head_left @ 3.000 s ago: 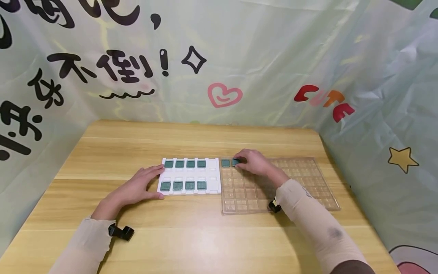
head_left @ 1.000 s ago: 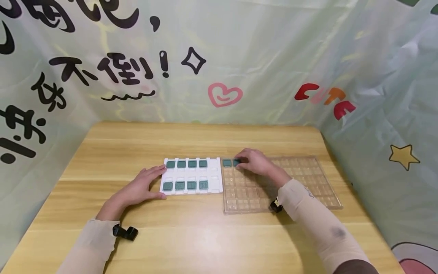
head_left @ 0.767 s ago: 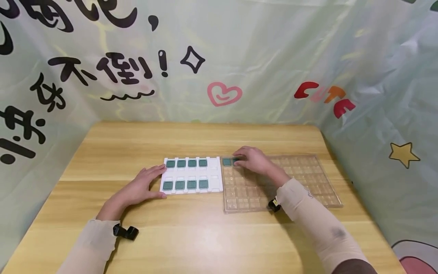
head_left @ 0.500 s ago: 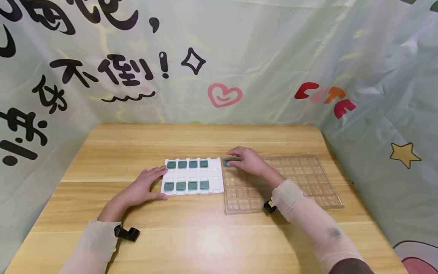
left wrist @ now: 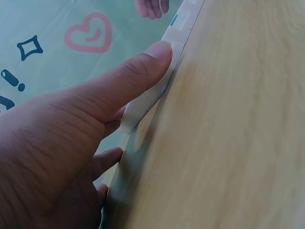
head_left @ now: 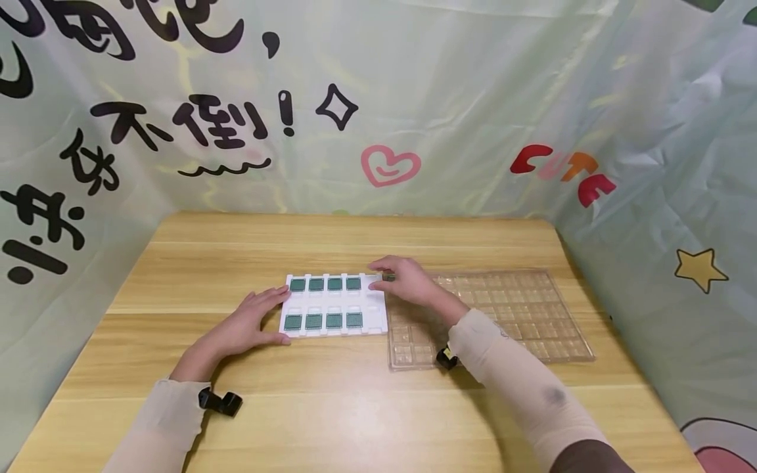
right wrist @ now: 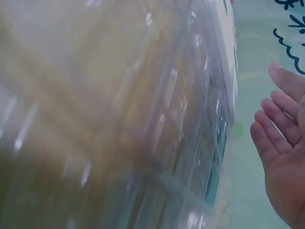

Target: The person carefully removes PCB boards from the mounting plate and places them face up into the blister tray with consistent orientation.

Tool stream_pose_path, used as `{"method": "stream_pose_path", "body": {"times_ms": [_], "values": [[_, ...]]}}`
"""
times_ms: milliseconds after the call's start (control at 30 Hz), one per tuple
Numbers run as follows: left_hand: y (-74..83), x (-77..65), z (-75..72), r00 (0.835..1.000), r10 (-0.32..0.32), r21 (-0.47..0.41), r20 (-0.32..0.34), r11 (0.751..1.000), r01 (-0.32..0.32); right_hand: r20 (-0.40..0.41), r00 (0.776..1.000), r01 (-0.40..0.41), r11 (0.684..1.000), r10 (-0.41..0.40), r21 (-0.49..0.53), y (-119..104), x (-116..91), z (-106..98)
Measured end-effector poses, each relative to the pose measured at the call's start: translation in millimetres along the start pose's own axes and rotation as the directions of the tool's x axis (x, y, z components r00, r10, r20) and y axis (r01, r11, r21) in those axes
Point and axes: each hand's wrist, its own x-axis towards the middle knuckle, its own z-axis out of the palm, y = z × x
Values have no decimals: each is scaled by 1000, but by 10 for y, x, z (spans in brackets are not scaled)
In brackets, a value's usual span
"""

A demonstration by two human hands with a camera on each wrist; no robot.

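At the left end of a white tray, my left hand rests with thumb and fingers spread against the edge. The left wrist view shows its straight thumb along the tray's side. Two rows of small green square chips with dotted faces sit in the white tray, whose rightmost column holds none. Over that tray's top right corner hovers my right hand, thumb and fingers apart with nothing seen between them. Under it lies a clear compartmented tray; its corner chips show teal in the right wrist view.
Both trays lie side by side on a wooden table. A printed cloth with lettering, a heart and a star hangs behind the table and along its sides. Each wrist carries a small black camera.
My right hand lets go of the second chip in the clear tray's back row and moves left to the white tray's right end. The left hand keeps its place at the white tray.
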Motion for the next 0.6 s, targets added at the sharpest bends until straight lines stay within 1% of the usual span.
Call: {"method": "stream_pose_path", "body": {"times_ms": [133,433,600], "values": [[1,-5,6,1000,-1,-1,0,1000,1,8,1000,19,999,-19,-41,-62,62,70],[3,-2,14,1000,3,-11,2,1000,-3,41,998,-33,997,36,-71,-129,173,187],[-1,4,3,1000,6,-5,-1,1000,-6,52,998,-20,996,25,-89,-141,211,206]]}}
